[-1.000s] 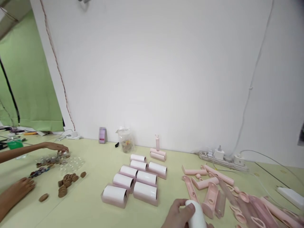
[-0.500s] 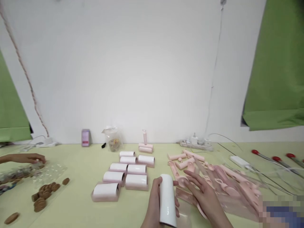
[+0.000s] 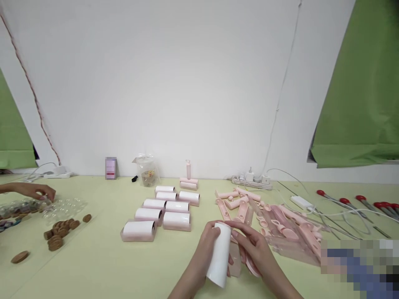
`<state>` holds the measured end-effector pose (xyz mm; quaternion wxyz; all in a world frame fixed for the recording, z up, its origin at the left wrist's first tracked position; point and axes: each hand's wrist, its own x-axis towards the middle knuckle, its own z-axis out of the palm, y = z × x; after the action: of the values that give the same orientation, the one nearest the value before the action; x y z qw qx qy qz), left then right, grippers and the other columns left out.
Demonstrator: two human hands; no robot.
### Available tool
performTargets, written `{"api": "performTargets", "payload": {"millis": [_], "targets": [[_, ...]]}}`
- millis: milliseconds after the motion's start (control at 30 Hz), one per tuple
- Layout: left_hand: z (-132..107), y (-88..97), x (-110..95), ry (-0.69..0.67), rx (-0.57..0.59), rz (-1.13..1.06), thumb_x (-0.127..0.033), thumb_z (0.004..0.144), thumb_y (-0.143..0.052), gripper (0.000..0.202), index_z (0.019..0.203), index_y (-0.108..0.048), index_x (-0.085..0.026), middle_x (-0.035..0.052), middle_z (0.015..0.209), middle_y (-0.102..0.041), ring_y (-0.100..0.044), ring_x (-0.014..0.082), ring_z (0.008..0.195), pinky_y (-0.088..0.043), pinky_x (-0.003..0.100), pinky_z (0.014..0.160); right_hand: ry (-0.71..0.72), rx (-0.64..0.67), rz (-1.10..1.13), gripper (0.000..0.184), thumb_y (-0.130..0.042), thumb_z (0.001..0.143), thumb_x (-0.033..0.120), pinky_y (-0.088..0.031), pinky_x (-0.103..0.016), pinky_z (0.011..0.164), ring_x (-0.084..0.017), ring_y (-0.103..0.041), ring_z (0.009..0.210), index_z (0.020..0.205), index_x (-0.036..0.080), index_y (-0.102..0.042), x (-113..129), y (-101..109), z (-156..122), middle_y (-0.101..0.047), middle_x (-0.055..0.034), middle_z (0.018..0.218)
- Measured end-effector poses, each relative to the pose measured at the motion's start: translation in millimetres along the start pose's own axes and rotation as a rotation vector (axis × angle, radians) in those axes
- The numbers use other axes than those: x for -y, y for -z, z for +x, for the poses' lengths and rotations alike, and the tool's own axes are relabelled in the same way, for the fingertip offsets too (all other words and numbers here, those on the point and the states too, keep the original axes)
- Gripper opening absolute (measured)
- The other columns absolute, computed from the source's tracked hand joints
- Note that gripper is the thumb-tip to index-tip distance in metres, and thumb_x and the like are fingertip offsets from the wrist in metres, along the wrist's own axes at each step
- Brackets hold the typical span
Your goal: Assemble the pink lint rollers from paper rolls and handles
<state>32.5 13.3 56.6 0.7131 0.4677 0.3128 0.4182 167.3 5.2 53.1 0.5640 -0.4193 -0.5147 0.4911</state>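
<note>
In my left hand point(image 3: 209, 245) is a white lint roller roll point(image 3: 220, 253), tilted, its upper end away from me. The fingers of my right hand point(image 3: 252, 245) touch that upper end, where a thin pink rim shows. Under my right palm a pink plastic part point(image 3: 253, 266) with a curved edge sticks out, mostly hidden. Left of my hands, several white rolls in pink trays point(image 3: 177, 221) lie in two rows. Close by on the right are loose pink handles and covers point(image 3: 242, 211).
A small pink roller set point(image 3: 188, 182) stands by the wall. Behind the pink parts are a power strip point(image 3: 251, 182) and cables. Red-tipped tools point(image 3: 344, 201) lie far right. On the left, another person's hand point(image 3: 40, 191) is near brown wooden pieces point(image 3: 59, 230) and clear beads.
My right hand has moved left from the pink parts to the upper end of the roll. My left hand has tilted the roll, its lower end swinging left. The view has shifted slightly.
</note>
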Motion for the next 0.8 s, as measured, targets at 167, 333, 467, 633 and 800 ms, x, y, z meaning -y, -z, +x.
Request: {"api": "performTargets", "payload": {"millis": [167,333,467,633,800], "targets": [[-0.3,-0.3,2.5,-0.015,0.035,-0.009,-0.040,0.080,-0.036,0.026,0.097,-0.037,-0.021,-0.0025,0.061,-0.050,-0.053,0.0123,0.044,-0.043,0.021,0.033,0.012,0.017,-0.013,0.027,-0.063,0.068,0.037,-0.024,-0.015,0.031,-0.005,-0.035,0.029,0.090,0.021,-0.065,0.1,1.4,-2.9,-0.044,0.0074,0.033],[1.4,0.9,5.0,-0.029,0.035,-0.010,-0.037,0.080,-0.036,0.024,0.098,-0.036,-0.021,-0.0027,0.062,-0.049,-0.053,0.0116,0.043,-0.042,0.019,0.032,-0.017,0.010,-0.085,0.031,-0.061,0.068,0.041,-0.022,-0.014,0.025,-0.005,-0.034,0.025,0.093,0.022,-0.065,2.0,2.4,-5.4,-0.042,0.0076,0.031],[4.5,0.8,6.7,-0.085,0.027,-0.016,-0.037,0.078,-0.042,0.034,0.107,-0.033,-0.025,-0.0008,0.076,-0.049,-0.055,0.0115,0.045,-0.044,0.021,0.033,-0.027,-0.007,-0.110,0.041,-0.059,0.068,0.045,-0.019,-0.015,0.021,-0.005,-0.029,0.020,0.102,0.022,-0.063,-0.2,3.1,-5.8,-0.039,0.0083,0.026],[3.8,-1.0,6.0,-0.096,0.057,-0.050,-0.038,0.077,-0.045,0.037,0.109,-0.034,-0.025,0.0003,0.080,-0.049,-0.057,0.0121,0.046,-0.045,0.022,0.034,0.056,-0.039,-0.101,0.033,-0.061,0.068,0.042,-0.033,-0.015,0.025,-0.006,-0.041,0.025,0.095,0.024,-0.066,0.0,2.4,-6.0,-0.050,0.0056,0.036],[-1.2,-3.0,3.1,-0.056,0.049,-0.089,-0.038,0.077,-0.044,0.037,0.110,-0.034,-0.024,-0.0002,0.073,-0.051,-0.056,0.0127,0.044,-0.046,0.022,0.034,0.047,-0.087,-0.138,0.033,-0.061,0.066,0.044,-0.032,-0.016,0.023,-0.005,-0.043,0.025,0.092,0.023,-0.067,-2.4,3.2,-4.7,-0.066,-0.0016,0.065]]}}
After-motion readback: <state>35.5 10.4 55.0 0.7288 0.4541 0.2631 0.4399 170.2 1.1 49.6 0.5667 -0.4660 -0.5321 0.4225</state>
